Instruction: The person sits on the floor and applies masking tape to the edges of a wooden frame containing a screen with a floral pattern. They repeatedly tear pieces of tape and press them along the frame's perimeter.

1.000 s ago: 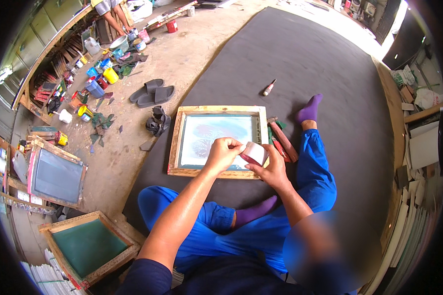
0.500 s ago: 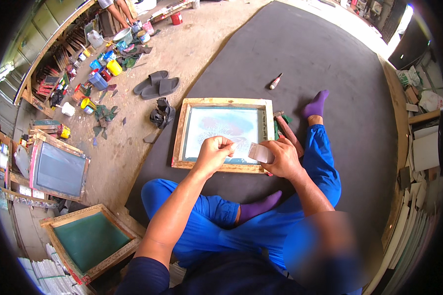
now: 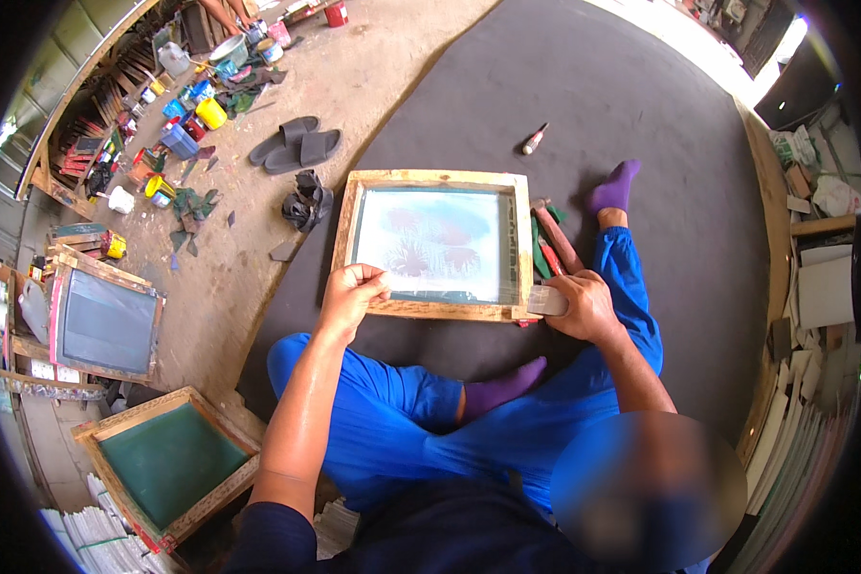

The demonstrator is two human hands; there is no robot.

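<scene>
A wooden-framed printing screen (image 3: 430, 179) with a pale picture of plants on its mesh lies in front of my crossed legs. Over its near edge, my left hand (image 3: 351, 298) is closed in a pinch at the near left, on the end of a clear tape strip. My right hand (image 3: 588, 306) grips a roll of clear tape (image 3: 547, 300) by the near right corner. The strip between both hands is faint, running along the near side of the mesh; whether it touches the screen I cannot tell.
Right of the screen lie a hammer (image 3: 559, 241) and a red tool (image 3: 550, 258). A small pointed bottle (image 3: 535, 140) rests farther off on the dark mat (image 3: 450, 115). Sandals (image 3: 297, 145), paint cans (image 3: 210, 114), a green screen (image 3: 172, 469) and a grey screen (image 3: 105, 320) are leftward.
My hands have moved apart, left hand leftward and right hand rightward, drawing tape out between them. The view has shifted slightly.
</scene>
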